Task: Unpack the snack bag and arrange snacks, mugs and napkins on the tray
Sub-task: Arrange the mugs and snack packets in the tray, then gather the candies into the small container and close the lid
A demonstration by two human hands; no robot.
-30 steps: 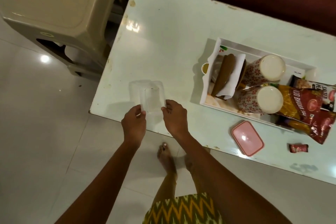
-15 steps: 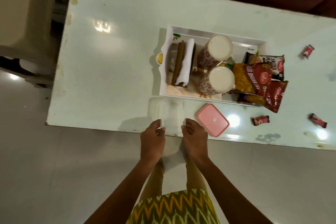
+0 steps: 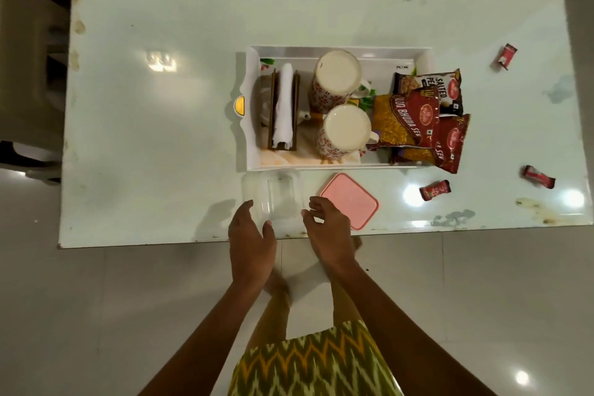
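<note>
A white tray [image 3: 252, 138] sits mid-table. It holds a wooden napkin holder with white napkins [image 3: 284, 106], two floral mugs [image 3: 337, 74] [image 3: 347, 127], and red and yellow snack packets [image 3: 408, 119] [image 3: 430, 83] that overhang its right end. A clear plastic container [image 3: 279, 196] stands just in front of the tray, with a pink lid [image 3: 350, 199] to its right. My left hand [image 3: 250, 238] and right hand [image 3: 328, 225] hover at the container's near corners with fingers relaxed, gripping nothing.
Three small red candy wrappers [image 3: 507, 56] [image 3: 435, 190] [image 3: 539, 176] lie on the right part of the white table [image 3: 154, 138]. A beige plastic stool [image 3: 25, 74] stands beyond the table's left end. The table's front edge runs under my wrists.
Both hands carried the clear container rightward along the front edge to a spot in front of the tray beside the pink lid, then let go of it.
</note>
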